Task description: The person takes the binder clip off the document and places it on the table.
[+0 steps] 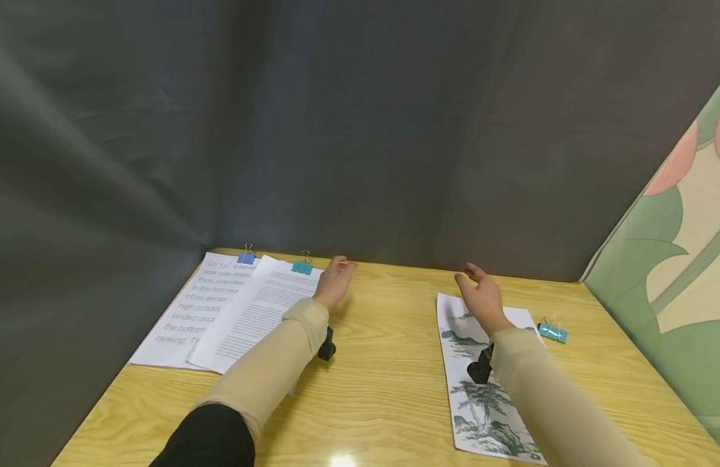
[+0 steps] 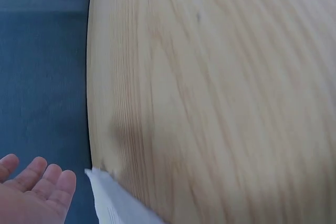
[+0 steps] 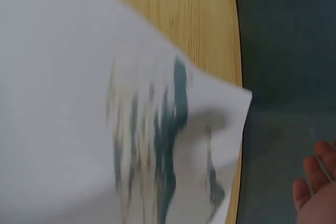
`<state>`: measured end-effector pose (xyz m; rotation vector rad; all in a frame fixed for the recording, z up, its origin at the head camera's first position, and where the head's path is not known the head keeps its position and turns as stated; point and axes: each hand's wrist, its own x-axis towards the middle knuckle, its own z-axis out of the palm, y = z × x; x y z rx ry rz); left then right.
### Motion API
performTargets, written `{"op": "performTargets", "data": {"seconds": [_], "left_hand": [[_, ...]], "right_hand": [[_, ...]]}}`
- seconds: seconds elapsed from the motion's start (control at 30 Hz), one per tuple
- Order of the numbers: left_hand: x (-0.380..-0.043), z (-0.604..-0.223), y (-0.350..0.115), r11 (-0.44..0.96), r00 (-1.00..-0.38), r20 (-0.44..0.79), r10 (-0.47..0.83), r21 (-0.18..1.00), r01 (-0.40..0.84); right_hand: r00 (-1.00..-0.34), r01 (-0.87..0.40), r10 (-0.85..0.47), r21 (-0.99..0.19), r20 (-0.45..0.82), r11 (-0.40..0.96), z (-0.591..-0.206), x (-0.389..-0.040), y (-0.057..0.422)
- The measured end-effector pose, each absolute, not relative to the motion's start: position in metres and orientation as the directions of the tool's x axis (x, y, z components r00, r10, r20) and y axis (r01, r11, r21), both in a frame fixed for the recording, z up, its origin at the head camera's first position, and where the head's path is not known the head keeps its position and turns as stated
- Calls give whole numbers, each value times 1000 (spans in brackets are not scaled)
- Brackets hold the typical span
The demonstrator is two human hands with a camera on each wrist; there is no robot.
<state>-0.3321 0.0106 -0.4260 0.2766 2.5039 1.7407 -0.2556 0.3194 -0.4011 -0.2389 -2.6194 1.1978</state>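
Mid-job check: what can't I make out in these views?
Head view: part of the white rectangular paper with ink-style landscape, covered by the right hand and beige sleeve.
Head view: text on the white paper sheet with teal binder clip, too small to read.
Right wrist: landscape detail, blurred.
Left wrist: left hand, cut off at the bottom edge.

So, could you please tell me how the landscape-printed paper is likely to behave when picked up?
The landscape-printed paper would probably bend and flop, as it looks thin. It may slide easily, lying on the glossy table. If it is several sheets, they might fan apart, since the loose teal clip lies beside it, not on it.
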Motion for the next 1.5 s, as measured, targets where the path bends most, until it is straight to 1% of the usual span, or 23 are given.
{"op": "performTargets", "data": {"seconds": [0.17,0.3,0.6,0.97,1.33,1.5], "left_hand": [[-331,-427,-7,343,-983,20,181,936,82],[-331,-429,-20,384,-984,25,177,919,92],[-332,-428,-50,449,-990,19,140,890,80],[-326,-429,-70,483,-995,34,98,872,77],[-332,-433,-87,540,-997,29,69,839,62],[-335,-433,-101,586,-998,6,68,809,44]], "right_hand": [[-970,-2,186,-771,156,636,-406,-263,299],[-980,-31,135,-787,145,616,-408,-267,282],[-998,-33,26,-800,60,599,-414,-265,251],[-999,-24,-32,-824,8,566,-431,-267,220],[-999,-27,-47,-872,5,489,-436,-268,191],[-997,-29,-82,-900,-8,435,-439,-266,175]]}}
